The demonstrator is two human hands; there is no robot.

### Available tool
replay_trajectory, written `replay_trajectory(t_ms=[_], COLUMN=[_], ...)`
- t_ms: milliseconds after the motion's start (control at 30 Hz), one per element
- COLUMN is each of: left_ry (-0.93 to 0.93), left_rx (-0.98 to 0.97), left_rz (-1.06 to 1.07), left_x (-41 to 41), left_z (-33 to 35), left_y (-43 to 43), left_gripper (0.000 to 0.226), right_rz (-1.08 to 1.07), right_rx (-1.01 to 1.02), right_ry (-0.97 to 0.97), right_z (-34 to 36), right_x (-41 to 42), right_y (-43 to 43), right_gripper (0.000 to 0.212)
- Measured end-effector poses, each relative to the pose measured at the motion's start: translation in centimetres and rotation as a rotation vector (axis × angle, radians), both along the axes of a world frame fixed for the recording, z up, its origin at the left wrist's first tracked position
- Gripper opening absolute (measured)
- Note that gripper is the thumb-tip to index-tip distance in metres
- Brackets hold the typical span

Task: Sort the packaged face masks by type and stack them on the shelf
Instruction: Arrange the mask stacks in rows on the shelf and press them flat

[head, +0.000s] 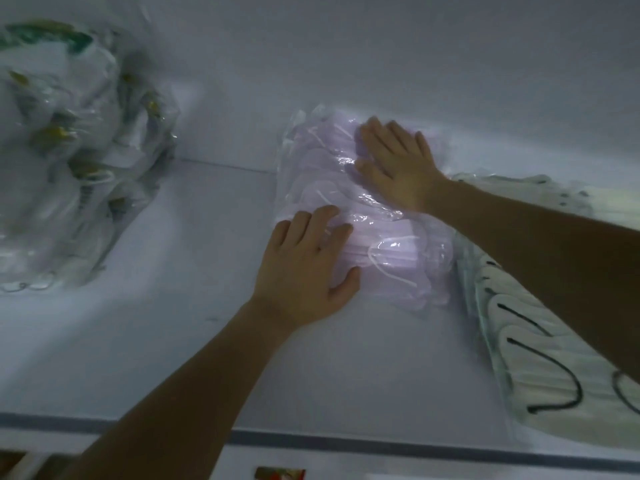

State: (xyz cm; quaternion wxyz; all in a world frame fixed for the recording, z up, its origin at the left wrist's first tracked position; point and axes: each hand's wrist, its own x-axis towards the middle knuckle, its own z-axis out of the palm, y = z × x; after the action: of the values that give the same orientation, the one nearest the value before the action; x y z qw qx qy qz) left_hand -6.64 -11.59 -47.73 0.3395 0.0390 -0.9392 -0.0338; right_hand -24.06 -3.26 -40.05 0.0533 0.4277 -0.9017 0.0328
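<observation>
A stack of clear-wrapped pale purple face masks lies on the white shelf, near the back wall. My left hand lies flat on the stack's near left side, fingers straight, thumb against its front edge. My right hand presses flat on the far end of the same stack. To the right, partly under my right forearm, lies a pile of white masks with black ear loops in clear wrap. At the left stands a pile of white masks in green-printed packets.
The shelf's front edge runs across the bottom with a dark strip. A small coloured label shows below it. Bare shelf surface lies between the left pile and the purple stack.
</observation>
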Motion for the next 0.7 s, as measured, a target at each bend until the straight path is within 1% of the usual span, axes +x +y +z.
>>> replay_trajectory(t_ms=[67,133,167,200,300,333,367,400,467,533,567,633,667,700], left_ry=[0.001,-0.016,-0.024,-0.031,0.002,0.005,-0.003,-0.022,-0.080,-0.117,-0.130,-0.159,-0.189,-0.239], left_rx=[0.009,0.015,0.022,0.032,0.054,0.062,0.070,0.077,0.087,0.077,0.079,0.088,0.091,0.089], left_rz=[-0.009,-0.019,-0.029,-0.038,-0.025,0.001,0.036,0.075,0.122,0.105,0.088,0.075,0.071,0.067], left_x=[0.2,0.3,0.3,0.3,0.5,0.5,0.5,0.4,0.3,0.5,0.7,1.2,1.3,1.3], left_z=[-0.1,-0.2,-0.2,-0.2,-0.3,-0.3,-0.3,-0.3,-0.2,-0.3,-0.3,-0.6,-0.5,-0.1], left_y=[0.0,0.1,0.1,0.1,0.0,-0.1,-0.1,-0.2,-0.1,0.1,0.3,0.4,0.3,0.2], left_gripper=[0.044,0.045,0.045,0.045,0.045,0.047,0.049,0.052,0.052,0.047,0.046,0.057,0.065,0.074], right_rz=[0.026,0.059,0.071,0.075,0.037,0.034,0.047,0.093,0.216,0.209,0.209,0.239,0.200,0.126], right_rx=[0.076,0.168,0.156,0.089,-0.301,-0.365,-0.354,-0.309,-0.187,-0.026,0.018,-0.031,-0.053,-0.047], right_ry=[-0.045,-0.079,-0.086,-0.082,-0.071,-0.086,-0.100,-0.090,-0.019,-0.109,-0.128,-0.072,-0.051,-0.072], right_z=[-0.8,-1.9,-2.1,-2.1,-1.2,-1.1,-1.2,-1.7,-3.7,-4.7,-4.9,-4.9,-4.7,-4.4], right_x=[0.4,0.8,1.0,1.1,2.5,3.0,3.6,4.4,5.5,6.6,6.9,6.9,6.9,6.8], right_y=[-1.3,-1.8,-1.7,-1.4,0.4,1.2,2.1,3.0,4.4,5.5,6.0,6.8,6.9,7.1], right_gripper=[0.055,0.055,0.056,0.061,0.080,0.087,0.089,0.088,0.088,0.092,0.091,0.094,0.097,0.097])
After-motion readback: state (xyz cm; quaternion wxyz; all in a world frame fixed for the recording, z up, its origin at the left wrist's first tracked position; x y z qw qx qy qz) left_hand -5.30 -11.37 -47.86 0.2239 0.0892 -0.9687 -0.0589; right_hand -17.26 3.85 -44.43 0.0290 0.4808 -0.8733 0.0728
